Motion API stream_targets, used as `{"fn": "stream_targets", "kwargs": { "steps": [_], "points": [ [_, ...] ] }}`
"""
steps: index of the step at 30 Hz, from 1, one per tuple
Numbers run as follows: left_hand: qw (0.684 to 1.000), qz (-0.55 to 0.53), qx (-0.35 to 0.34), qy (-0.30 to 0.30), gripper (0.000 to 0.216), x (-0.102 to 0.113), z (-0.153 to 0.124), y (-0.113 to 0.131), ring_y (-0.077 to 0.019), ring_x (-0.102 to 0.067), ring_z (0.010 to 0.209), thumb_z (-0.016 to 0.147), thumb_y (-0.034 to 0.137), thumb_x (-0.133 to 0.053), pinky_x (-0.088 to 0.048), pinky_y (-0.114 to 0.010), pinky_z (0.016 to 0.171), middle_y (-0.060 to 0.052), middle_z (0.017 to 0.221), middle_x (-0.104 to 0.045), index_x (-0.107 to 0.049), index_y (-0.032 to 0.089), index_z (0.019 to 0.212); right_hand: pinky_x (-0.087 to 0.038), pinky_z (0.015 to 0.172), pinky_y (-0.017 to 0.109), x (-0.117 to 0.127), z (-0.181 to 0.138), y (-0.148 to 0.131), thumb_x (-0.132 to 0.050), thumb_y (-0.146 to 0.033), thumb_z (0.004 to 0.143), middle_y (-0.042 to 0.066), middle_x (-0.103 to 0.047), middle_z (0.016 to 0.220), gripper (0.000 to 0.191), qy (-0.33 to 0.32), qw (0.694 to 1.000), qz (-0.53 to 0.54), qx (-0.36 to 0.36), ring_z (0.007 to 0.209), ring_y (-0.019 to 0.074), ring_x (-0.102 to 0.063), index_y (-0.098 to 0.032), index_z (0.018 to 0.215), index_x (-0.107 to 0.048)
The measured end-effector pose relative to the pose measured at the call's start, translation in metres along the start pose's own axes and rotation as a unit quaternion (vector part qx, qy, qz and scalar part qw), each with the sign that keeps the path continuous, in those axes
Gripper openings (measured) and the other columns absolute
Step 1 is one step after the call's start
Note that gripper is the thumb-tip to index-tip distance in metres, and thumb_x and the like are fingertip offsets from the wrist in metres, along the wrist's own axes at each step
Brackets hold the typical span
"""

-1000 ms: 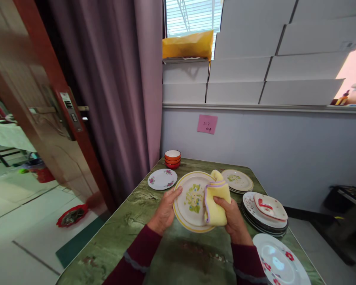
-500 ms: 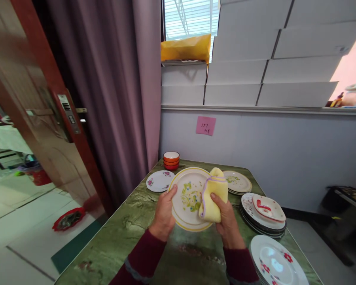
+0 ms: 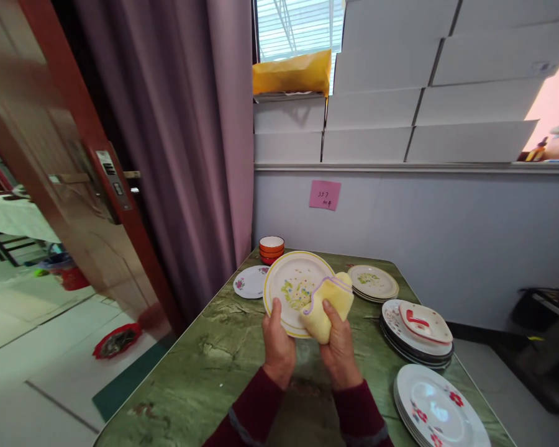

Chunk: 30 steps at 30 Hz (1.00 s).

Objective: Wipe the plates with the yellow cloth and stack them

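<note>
My left hand grips the near rim of a cream plate with a yellow edge and a green flower pattern, held tilted up above the green marble table. My right hand is closed on a folded yellow cloth with purple trim, pressed against the plate's lower right rim. Both hands are close together in front of me.
On the table stand stacked orange bowls, a small floral plate, a pair of patterned plates, a plate stack topped by a red-and-white dish and red-flowered plates. Curtain and open door at left; white boxes behind.
My hands have drawn closer together and the plate has tilted up and risen. The cloth has slid from the plate's right side down to its lower right rim.
</note>
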State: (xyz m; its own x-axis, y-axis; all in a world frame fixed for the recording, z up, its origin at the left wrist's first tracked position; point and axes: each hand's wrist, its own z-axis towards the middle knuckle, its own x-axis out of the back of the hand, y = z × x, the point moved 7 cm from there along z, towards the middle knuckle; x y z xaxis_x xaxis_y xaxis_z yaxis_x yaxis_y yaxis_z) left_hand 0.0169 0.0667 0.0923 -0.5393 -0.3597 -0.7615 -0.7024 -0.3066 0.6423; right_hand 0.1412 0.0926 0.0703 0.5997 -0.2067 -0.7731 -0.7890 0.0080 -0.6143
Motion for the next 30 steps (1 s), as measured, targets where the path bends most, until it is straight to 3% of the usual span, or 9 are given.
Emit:
{"fn": "stream_targets", "kwargs": {
  "steps": [5,11,15,18,20,23,25,27,30],
  "points": [
    [0.995,-0.017,0.071,-0.074,0.039,0.007,0.016,0.007,-0.0287,-0.066,0.117,0.084,0.017,-0.068,-0.047,-0.042,0.108,-0.014,0.113,-0.075,-0.068,0.010,0.122,-0.062,0.064,0.034,0.025,0.022,-0.022,-0.089,-0.027,0.056,0.006,-0.078,0.087,0.054,-0.011,0.997,-0.060,-0.036,0.069,0.0237,-0.073,-0.012,0.105,-0.070],
    [0.943,-0.097,0.248,-0.198,0.045,-0.002,0.004,-0.014,-0.0318,-0.055,0.130,0.096,0.026,-0.051,-0.032,-0.052,0.118,-0.018,0.126,-0.068,-0.058,0.010,0.138,-0.060,0.059,0.030,0.025,0.022,-0.023,-0.090,-0.028,0.055,0.008,-0.078,0.080,0.048,-0.061,0.991,-0.092,-0.077,0.064,0.0223,-0.072,-0.010,0.096,-0.072],
    [0.919,-0.134,0.258,-0.265,0.054,-0.007,-0.008,-0.017,-0.0311,-0.043,0.140,0.101,0.040,-0.040,-0.022,-0.052,0.121,-0.018,0.141,-0.057,-0.048,0.013,0.147,-0.060,0.061,0.032,0.023,0.023,-0.020,-0.091,-0.032,0.054,0.009,-0.077,0.081,0.051,-0.068,0.989,-0.109,-0.076,0.065,0.0231,-0.072,-0.010,0.096,-0.071],
    [0.919,-0.153,0.237,-0.277,0.055,-0.002,-0.005,-0.013,-0.0291,-0.039,0.143,0.101,0.042,-0.036,-0.018,-0.050,0.122,-0.016,0.144,-0.054,-0.046,0.015,0.148,-0.060,0.064,0.035,0.035,0.031,-0.032,-0.088,-0.042,0.057,0.010,-0.077,0.089,0.059,-0.017,0.987,-0.159,-0.008,0.072,0.0250,-0.072,-0.011,0.103,-0.069],
    [0.928,-0.161,0.215,-0.260,0.053,0.005,0.001,-0.010,-0.0279,-0.040,0.142,0.102,0.041,-0.037,-0.017,-0.049,0.123,-0.015,0.142,-0.056,-0.049,0.015,0.146,-0.058,0.063,0.034,0.049,0.033,-0.055,-0.084,-0.051,0.060,0.011,-0.076,0.092,0.061,0.078,0.965,-0.238,0.082,0.075,0.0253,-0.071,-0.011,0.104,-0.068],
    [0.942,-0.158,0.203,-0.216,0.049,0.011,0.007,-0.011,-0.0271,-0.043,0.140,0.101,0.038,-0.041,-0.020,-0.047,0.123,-0.014,0.136,-0.061,-0.053,0.016,0.143,-0.055,0.067,0.035,0.054,0.019,-0.096,-0.077,-0.060,0.066,0.013,-0.074,0.099,0.062,0.188,0.892,-0.334,0.240,0.083,0.0267,-0.069,-0.013,0.105,-0.066],
    [0.951,-0.141,0.210,-0.175,0.046,0.013,0.006,-0.016,-0.0271,-0.046,0.138,0.100,0.034,-0.045,-0.023,-0.047,0.122,-0.014,0.133,-0.064,-0.056,0.015,0.141,-0.055,0.073,0.036,0.039,0.008,-0.107,-0.071,-0.062,0.074,0.015,-0.071,0.108,0.065,0.136,0.878,-0.344,0.305,0.088,0.0268,-0.069,-0.013,0.117,-0.061],
    [0.959,-0.118,0.221,-0.132,0.045,0.014,0.002,-0.024,-0.0276,-0.050,0.135,0.099,0.032,-0.048,-0.026,-0.046,0.121,-0.015,0.129,-0.066,-0.059,0.012,0.138,-0.056,0.075,0.037,0.016,0.003,-0.098,-0.065,-0.060,0.080,0.016,-0.069,0.114,0.069,0.015,0.875,-0.371,0.310,0.091,0.0263,-0.069,-0.015,0.130,-0.051],
    [0.961,-0.100,0.235,-0.107,0.044,0.009,-0.008,-0.034,-0.0291,-0.054,0.132,0.099,0.034,-0.049,-0.031,-0.046,0.119,-0.015,0.125,-0.069,-0.062,0.009,0.133,-0.053,0.086,0.045,-0.007,-0.006,-0.075,-0.071,-0.060,0.076,0.019,-0.065,0.121,0.077,-0.053,0.790,-0.507,0.341,0.104,0.0315,-0.065,-0.014,0.133,-0.047]
  ]
}}
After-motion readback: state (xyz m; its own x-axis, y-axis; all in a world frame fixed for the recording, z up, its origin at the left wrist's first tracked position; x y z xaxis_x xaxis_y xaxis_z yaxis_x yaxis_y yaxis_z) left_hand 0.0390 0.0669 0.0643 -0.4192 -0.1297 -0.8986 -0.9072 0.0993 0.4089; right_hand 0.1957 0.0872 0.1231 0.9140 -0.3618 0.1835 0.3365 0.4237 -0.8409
